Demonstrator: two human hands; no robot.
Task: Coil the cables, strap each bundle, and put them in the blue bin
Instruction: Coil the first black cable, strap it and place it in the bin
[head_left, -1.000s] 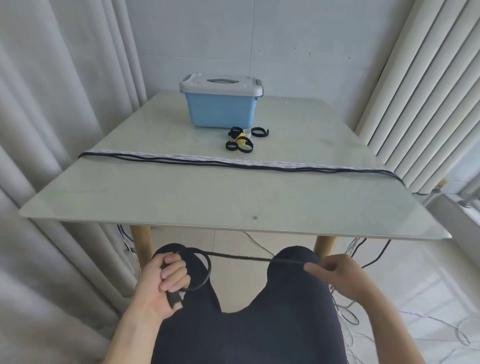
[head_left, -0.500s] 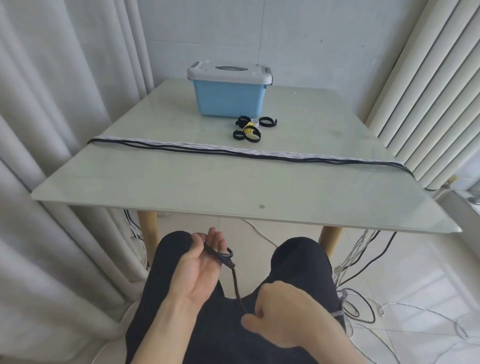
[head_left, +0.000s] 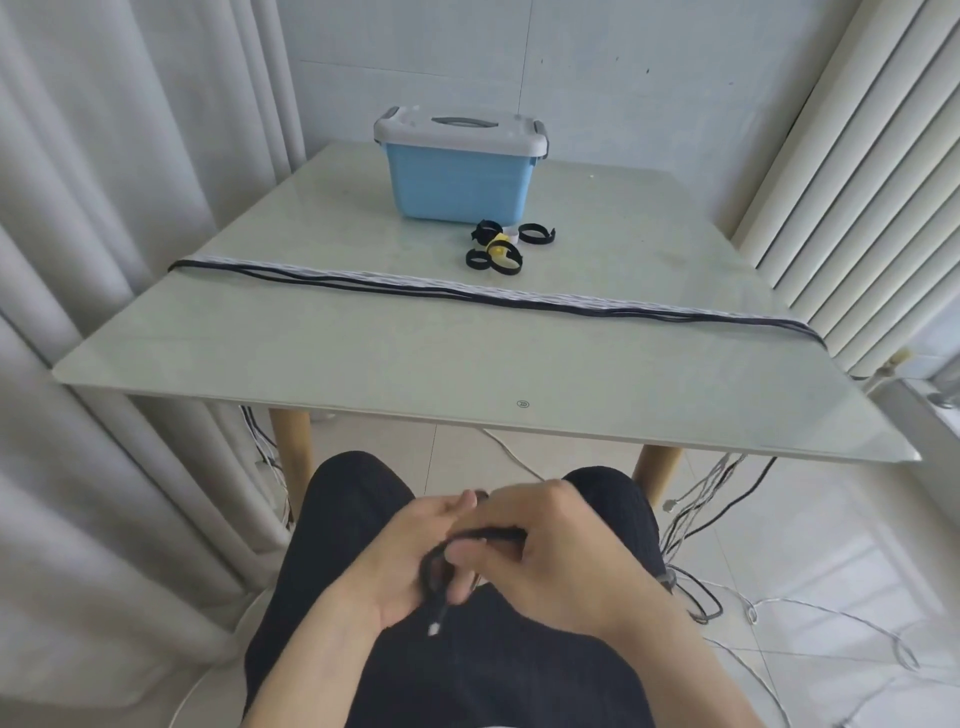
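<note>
Nearest the camera, both hands meet over the lap of a seated person in black trousers (head_left: 363, 519). The left hand (head_left: 400, 566) lies palm up, its fingers (head_left: 457, 506) loosely extended beneath a black cable (head_left: 441, 566). The right hand (head_left: 550, 556) overlaps it from the right, its fingers (head_left: 467, 558) curled and clamped on the cable, which bends into a small loop between the two palms. The cable's metal plug (head_left: 434, 630) hangs free just below the fingers, over the trousers. Whether the left thumb also presses the cable cannot be told.

To the right of the fingers, loose black and white cables (head_left: 696, 519) trail from the surface's edge to the tiled floor (head_left: 831, 545).

Beyond the fingers stands a pale green glass surface (head_left: 363, 364) on wooden legs (head_left: 295, 457). Across its middle, from left edge to right edge, lies a straight run of black and white cables (head_left: 467, 293), side by side and touching. Farther on sits a cluster of black straps (head_left: 493, 249) rolled into rings, with a yellow one among them. Just behind the straps stands the blue bin (head_left: 457, 182), its grey-white lid (head_left: 457, 124) closed and latched. Pale curtains (head_left: 104, 208) hang at the left; vertical blinds (head_left: 857, 182) hang at the right.
</note>
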